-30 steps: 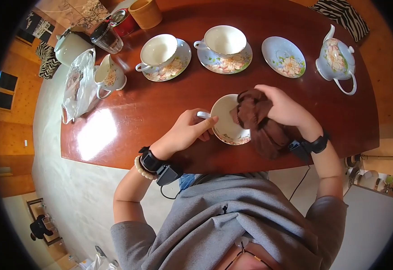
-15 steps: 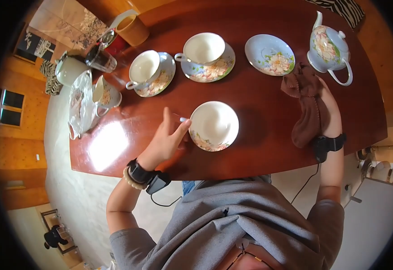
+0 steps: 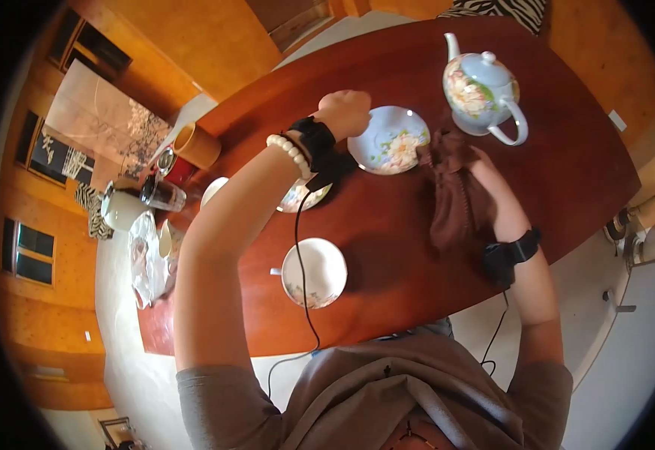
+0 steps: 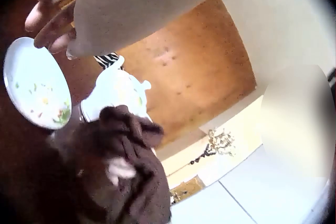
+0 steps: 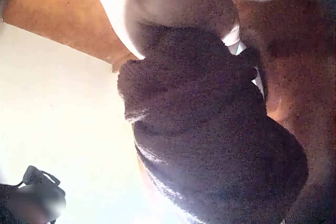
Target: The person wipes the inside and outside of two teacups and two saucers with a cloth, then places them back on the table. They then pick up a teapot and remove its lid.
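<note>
My left hand point(image 3: 346, 112) reaches across the dark wooden table point(image 3: 417, 247) to the left rim of an empty floral saucer point(image 3: 387, 140). Its fingers point(image 4: 50, 16) are curled at the saucer point(image 4: 31, 85) rim; a grip on it does not show clearly. My right hand point(image 3: 492, 187) holds a bunched brown cloth point(image 3: 451, 187) just right of the saucer, below a floral teapot point(image 3: 483, 90). The cloth point(image 5: 210, 129) fills the right wrist view. A white floral teacup point(image 3: 314, 271) stands alone near the table's front edge.
My left forearm hides most of another saucer point(image 3: 301, 199) and cup point(image 3: 211, 191). Far left stand a tan cup point(image 3: 196, 145), a red tin point(image 3: 179, 169), a glass jar point(image 3: 159, 195), a pale pot point(image 3: 121, 208), a creamer point(image 3: 166, 240) and a plastic bag point(image 3: 144, 266).
My left hand let go of the teacup's handle and reached far across to the empty saucer. My right hand took the cloth out of the cup and over beside the teapot.
</note>
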{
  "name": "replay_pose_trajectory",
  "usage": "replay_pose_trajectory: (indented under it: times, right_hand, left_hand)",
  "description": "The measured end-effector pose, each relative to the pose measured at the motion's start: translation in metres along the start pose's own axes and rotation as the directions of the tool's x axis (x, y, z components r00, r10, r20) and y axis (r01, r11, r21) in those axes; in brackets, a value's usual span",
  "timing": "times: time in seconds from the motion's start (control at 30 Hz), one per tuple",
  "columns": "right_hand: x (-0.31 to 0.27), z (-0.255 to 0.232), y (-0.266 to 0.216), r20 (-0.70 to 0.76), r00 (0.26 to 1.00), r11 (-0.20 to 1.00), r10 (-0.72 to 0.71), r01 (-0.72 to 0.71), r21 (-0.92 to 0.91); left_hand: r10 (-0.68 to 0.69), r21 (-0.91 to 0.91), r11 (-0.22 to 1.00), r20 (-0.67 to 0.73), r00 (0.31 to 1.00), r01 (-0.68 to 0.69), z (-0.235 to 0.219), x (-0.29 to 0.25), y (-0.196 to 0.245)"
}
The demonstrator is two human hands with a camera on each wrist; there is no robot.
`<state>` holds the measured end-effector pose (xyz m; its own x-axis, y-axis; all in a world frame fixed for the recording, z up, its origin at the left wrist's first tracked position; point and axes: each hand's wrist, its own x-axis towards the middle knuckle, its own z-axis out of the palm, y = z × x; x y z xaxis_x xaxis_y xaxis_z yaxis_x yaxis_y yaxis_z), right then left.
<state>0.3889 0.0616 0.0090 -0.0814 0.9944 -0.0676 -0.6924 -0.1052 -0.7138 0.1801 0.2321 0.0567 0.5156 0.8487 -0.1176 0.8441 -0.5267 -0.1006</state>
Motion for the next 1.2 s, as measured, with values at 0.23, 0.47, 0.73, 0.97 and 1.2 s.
replay_pose_trajectory:
  times: [0.23, 0.47, 0.73, 0.97, 1.2]
  right_hand:
    - [0.017, -0.012, -0.010, 0.060, 0.994, 0.990, 0.092, -0.084, -0.116]
    - [0.023, -0.020, -0.005, 0.023, 0.991, 0.984, 0.133, -0.129, -0.125]
    - [0.023, -0.012, -0.003, 0.027, 0.996, 0.964, -0.083, 0.087, -0.252]
    - [0.050, 0.046, 0.004, -0.093, 0.954, 0.860, -0.285, 0.212, -0.465]
    - [0.046, 0.212, 0.039, 0.827, 0.487, -0.383, -0.281, 0.733, -0.562]
  left_hand:
    - [-0.075, -0.224, 0.963, 0.320, 0.944, 0.153, 0.033, 0.035, -0.019]
    - [0.013, -0.680, 0.723, 0.193, 0.981, 0.124, 0.044, 0.037, -0.041]
    - [-0.270, -0.867, 0.481, -0.286, 0.920, -0.129, 0.005, -0.044, -0.059]
    - [-0.646, -0.956, 0.130, -0.283, 0.709, -0.263, -0.004, -0.178, -0.062]
    - [-0.652, -0.845, 0.397, -0.535, 0.537, -0.360, -0.007, -0.199, -0.045]
